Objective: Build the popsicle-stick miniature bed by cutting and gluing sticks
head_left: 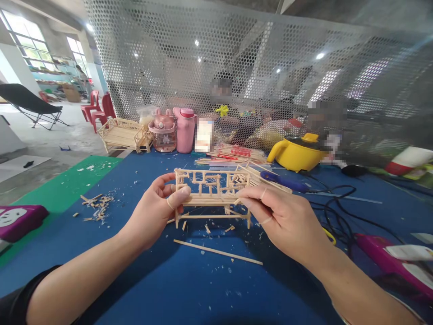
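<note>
Left hand (154,212) and right hand (282,216) pinch pale wooden-stick miniature bench (212,194) by its ends; too hard a squeeze likely snaps glued joints.

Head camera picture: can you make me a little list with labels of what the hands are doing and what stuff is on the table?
left hand: left hand grips the left end of the wooden stick frame
right hand: right hand pinches the frame's right end
frame: held upright above the blue table
under it: a loose long stick and wood scraps
behind: pink bottle, yellow kettle, finished stick bench
right side: black cables
</note>
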